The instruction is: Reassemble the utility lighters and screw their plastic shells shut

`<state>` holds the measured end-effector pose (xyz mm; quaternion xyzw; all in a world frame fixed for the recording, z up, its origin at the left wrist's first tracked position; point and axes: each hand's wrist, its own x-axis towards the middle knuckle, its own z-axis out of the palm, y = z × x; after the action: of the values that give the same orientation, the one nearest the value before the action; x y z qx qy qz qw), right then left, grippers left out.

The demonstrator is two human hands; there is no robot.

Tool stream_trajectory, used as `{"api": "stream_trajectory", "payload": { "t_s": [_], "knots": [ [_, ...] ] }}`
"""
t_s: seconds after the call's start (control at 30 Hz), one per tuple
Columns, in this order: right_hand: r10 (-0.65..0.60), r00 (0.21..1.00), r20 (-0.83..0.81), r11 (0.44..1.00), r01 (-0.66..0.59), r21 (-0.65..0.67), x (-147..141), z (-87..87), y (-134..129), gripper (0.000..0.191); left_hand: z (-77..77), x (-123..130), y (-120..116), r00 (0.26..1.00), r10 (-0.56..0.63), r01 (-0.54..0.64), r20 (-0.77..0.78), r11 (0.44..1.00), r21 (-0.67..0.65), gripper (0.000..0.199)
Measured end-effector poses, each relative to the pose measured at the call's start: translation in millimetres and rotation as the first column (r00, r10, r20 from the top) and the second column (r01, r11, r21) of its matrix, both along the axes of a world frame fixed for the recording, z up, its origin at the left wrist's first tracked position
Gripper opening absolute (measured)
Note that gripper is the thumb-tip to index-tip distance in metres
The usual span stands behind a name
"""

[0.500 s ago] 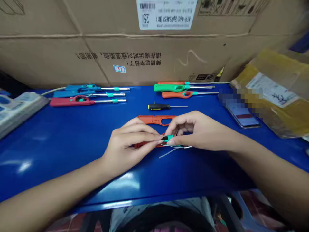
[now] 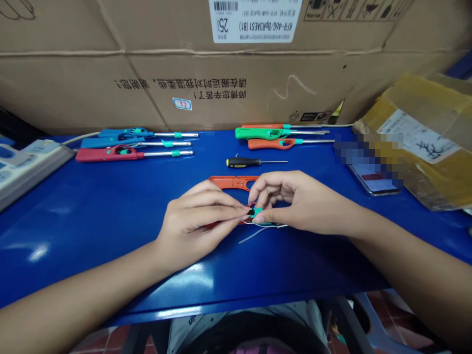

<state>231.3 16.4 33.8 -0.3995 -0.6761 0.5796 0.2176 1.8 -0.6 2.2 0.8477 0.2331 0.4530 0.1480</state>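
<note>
My left hand (image 2: 204, 221) pinches a small black part (image 2: 251, 212) between thumb and fingertips. Against it, my right hand (image 2: 291, 201) grips a teal trigger (image 2: 257, 212) with thumb and forefinger. Beneath both hands lies an orange lighter half-shell (image 2: 245, 222), mostly covered by my fingers. A thin pale tube (image 2: 252, 235) sticks out toward me on the blue table. Just behind my hands rests the other orange half-shell (image 2: 230, 182), its inner side up.
Beyond the shells lies a black and yellow screwdriver (image 2: 243, 162). Stick lighters stand grouped at back left (image 2: 110, 154) and back right (image 2: 271, 144). A phone (image 2: 374, 177) and a taped parcel (image 2: 420, 137) are right, a power strip (image 2: 35, 167) left, a large carton (image 2: 184, 73) behind.
Both hands have shifted very slightly to the left, keeping the black part and the teal trigger together. The pale tube has moved a little left with them.
</note>
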Motion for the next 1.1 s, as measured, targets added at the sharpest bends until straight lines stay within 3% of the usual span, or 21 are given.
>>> {"api": "stream_trajectory", "payload": {
  "t_s": [0.43, 0.73, 0.93, 1.1],
  "knots": [
    [0.051, 0.998, -0.034, 0.999, -0.051, 0.007, 3.5, -0.7, 2.8, 0.027, 2.7, 0.8, -0.8, 1.0, 0.004, -0.004, -0.002, 1.0, -0.009, 0.017],
    [0.083, 0.996, -0.028, 0.978, -0.076, 0.193, 11.4, 0.3, 3.8, 0.029, -2.8, 1.2, -0.7, 0.997, 0.079, -0.074, 0.019, 0.98, -0.186, 0.018],
    [0.034, 0.999, 0.019, 0.986, -0.037, 0.16, 11.7, 0.2, 6.7, 0.026, -3.4, -1.2, -0.3, 0.999, 0.032, -0.032, -0.001, 0.986, -0.161, 0.015],
    [0.022, 0.999, 0.024, 0.988, -0.025, 0.151, 11.5, -3.2, 8.5, 0.024, -2.6, -0.5, -1.0, 0.998, 0.061, -0.06, 0.01, 0.991, -0.116, 0.011]
  ]
}}
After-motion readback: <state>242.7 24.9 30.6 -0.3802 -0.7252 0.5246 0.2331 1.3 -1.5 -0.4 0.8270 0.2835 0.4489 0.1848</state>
